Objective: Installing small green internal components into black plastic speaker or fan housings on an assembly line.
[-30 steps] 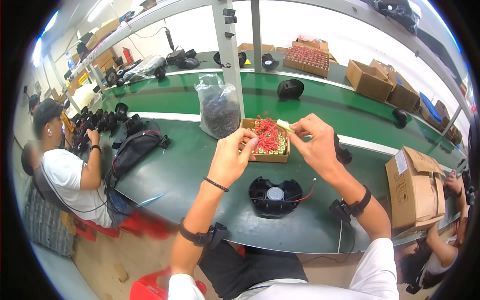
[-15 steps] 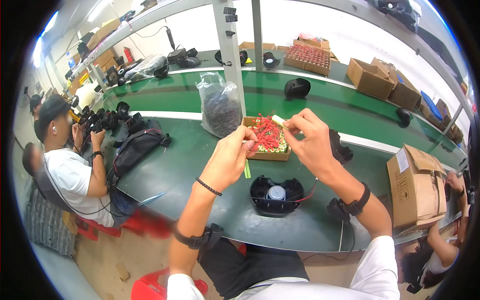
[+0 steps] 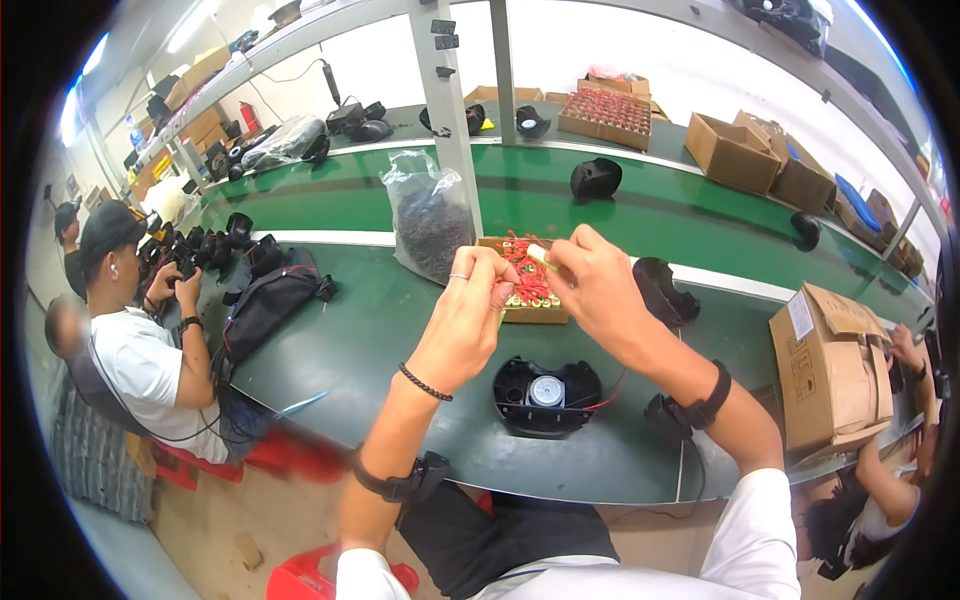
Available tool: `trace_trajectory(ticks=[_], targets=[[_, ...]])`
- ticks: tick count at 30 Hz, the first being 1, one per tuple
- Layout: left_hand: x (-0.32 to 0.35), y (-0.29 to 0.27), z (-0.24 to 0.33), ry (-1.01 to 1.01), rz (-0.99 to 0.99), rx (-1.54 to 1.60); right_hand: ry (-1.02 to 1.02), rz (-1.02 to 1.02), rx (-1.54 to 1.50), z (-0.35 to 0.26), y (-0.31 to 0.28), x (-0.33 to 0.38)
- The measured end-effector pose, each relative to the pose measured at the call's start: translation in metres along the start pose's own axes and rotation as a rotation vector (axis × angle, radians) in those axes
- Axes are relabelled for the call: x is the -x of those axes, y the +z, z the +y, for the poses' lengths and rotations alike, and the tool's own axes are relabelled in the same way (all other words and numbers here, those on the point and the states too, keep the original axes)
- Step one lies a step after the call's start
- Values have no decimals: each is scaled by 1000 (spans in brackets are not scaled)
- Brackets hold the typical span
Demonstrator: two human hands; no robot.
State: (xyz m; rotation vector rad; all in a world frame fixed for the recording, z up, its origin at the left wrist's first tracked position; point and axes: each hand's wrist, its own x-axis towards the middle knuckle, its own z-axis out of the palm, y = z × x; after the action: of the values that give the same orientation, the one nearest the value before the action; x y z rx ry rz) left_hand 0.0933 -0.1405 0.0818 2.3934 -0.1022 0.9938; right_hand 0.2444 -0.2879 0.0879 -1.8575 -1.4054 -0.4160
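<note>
Both my hands are raised over a cardboard box (image 3: 538, 315) packed with pale-green cylindrical battery cells with red wire leads (image 3: 520, 262). My right hand (image 3: 598, 285) pinches one pale-green battery cell (image 3: 538, 254) between thumb and fingers. Close by on the left, my left hand (image 3: 462, 315) has its fingertips closed; a sliver of a thin green strip (image 3: 501, 318) shows below them, the rest hidden by the fingers. Nearer me on the table lies an open black speaker housing (image 3: 515, 408) with a round grey speaker (image 3: 547, 391) and a red wire.
A clear bag of dark parts (image 3: 432, 225) stands by the metal post (image 3: 455, 150). Black shells lie on the green conveyor (image 3: 330, 200) and beside the box. A large carton (image 3: 825, 375) sits at right. At left, a person (image 3: 150, 350) works near a black bag (image 3: 270, 315).
My hands have drawn closer together, the right one moving left with the battery cell. The green strip below my left hand now shows much less. The whole view has shifted slightly.
</note>
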Motion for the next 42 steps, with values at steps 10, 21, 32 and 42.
trace_trajectory(ticks=[10,21,32,42], targets=[[-38,-3,-39,-396,58,473,297,140,-202,69,-26,10],[-63,35,-132,-324,321,31,523,84,-733,12,-59,55],[48,17,-38,-427,61,323,512,26,-918,2,-48,79],[119,57,23,-468,-111,435,395,-36,-860,-37,-15,111]])
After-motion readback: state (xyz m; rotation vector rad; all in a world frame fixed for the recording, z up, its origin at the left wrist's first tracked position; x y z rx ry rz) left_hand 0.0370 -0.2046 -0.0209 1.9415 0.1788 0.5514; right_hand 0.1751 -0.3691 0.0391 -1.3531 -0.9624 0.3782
